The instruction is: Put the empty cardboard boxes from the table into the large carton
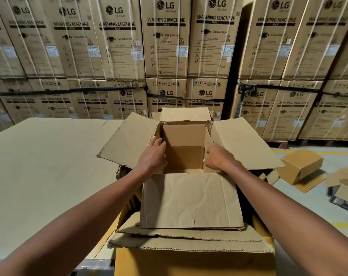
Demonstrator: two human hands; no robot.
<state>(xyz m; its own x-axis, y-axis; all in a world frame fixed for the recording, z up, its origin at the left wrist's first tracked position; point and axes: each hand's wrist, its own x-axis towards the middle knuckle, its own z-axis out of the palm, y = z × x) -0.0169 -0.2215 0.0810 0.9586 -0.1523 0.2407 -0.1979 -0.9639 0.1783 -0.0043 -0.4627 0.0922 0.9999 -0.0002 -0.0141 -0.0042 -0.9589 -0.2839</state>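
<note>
At centre frame, both hands gripped an empty cardboard box (pixel 186 154), left hand (pixel 154 154) and right hand (pixel 219 158) on its side walls, lowering it into the large carton (pixel 193 259). The table (pixel 49 166) at left looked bare; loose boxes (pixel 300 166) lay on the floor.

Two bare forearms and hands (pixel 189 156), no sleeves in view

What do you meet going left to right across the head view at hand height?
Table top → left flap → left hand → small box inside the carton → right hand → right flap → loose box on the floor.
</note>
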